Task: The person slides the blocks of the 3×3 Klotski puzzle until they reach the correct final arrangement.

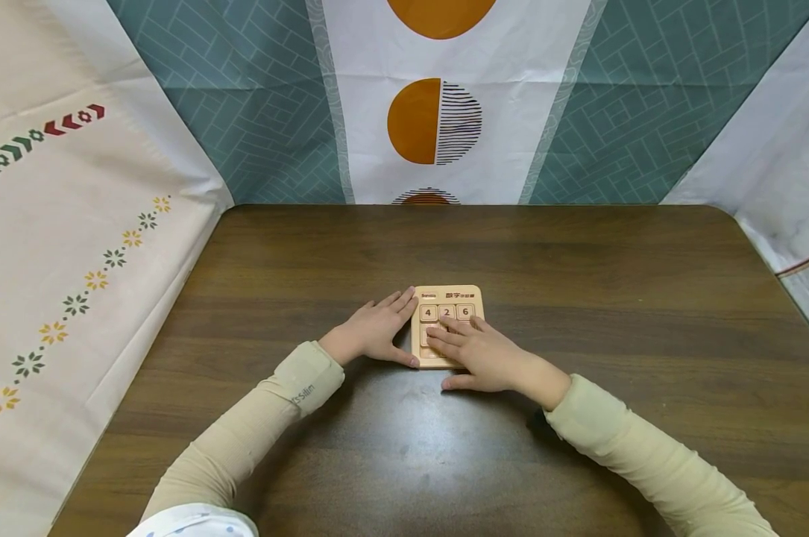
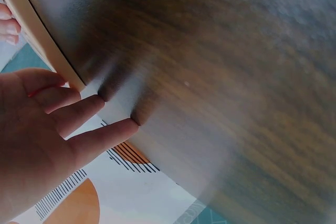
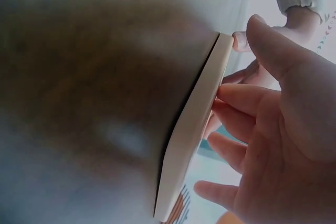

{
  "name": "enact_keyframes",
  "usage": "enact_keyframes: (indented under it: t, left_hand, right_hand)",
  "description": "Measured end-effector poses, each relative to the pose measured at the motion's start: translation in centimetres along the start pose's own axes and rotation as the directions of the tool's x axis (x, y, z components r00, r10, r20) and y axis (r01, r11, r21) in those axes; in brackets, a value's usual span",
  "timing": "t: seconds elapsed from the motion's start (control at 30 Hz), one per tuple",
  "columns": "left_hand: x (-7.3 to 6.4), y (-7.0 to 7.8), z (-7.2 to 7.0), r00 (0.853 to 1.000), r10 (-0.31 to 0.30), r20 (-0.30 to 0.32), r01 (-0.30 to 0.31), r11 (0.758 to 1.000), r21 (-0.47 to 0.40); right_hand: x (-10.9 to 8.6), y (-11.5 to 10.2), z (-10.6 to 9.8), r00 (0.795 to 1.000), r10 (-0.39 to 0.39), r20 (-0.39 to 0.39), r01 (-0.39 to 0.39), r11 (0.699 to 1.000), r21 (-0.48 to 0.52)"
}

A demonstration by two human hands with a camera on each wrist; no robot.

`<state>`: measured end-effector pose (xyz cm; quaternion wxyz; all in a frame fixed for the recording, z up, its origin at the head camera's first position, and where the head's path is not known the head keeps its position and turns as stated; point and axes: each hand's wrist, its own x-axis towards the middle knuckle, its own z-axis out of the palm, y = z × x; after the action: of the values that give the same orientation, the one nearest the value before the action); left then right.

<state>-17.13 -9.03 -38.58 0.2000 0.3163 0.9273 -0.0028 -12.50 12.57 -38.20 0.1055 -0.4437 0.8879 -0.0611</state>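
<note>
Wooden number board [image 1: 441,291] lies against the left hand [image 1: 379,329], partly under the right hand [image 1: 488,359], both hands spread.

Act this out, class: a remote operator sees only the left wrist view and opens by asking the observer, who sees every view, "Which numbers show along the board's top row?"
Observer: In the head view, the top-row tiles on the board read 4, 2, 6 from left to right.
Operator: And where does the right hand have its thumb?
Observer: Outside the board's near edge, in the head view.
Operator: Is anything printed above the tiles?
Observer: Yes, dark characters towards the right of the board's far edge.
</note>
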Motion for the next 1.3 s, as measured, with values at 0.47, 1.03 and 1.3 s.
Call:
enact_keyframes:
  t: [0.47,1.03,1.3]
  left_hand:
    - [-0.1,0.1,-0.3,1.000,-0.002,-0.002,0.002,1.000,-0.002]
    - [-0.1,0.0,-0.1,1.000,0.004,-0.008,-0.004,1.000,0.006]
    - [-0.1,0.0,-0.1,1.000,0.002,-0.005,-0.002,1.000,0.004]
  right_hand:
    - [-0.7,-0.8,0.4,1.000,-0.018,0.005,0.018,1.000,-0.012]
    - [-1.2,-0.9,0.4,1.000,-0.007,0.022,0.007,1.000,0.012]
    - [-1.7,0.1,-0.8,0.998,0.054,0.008,-0.055,0.997,0.056]
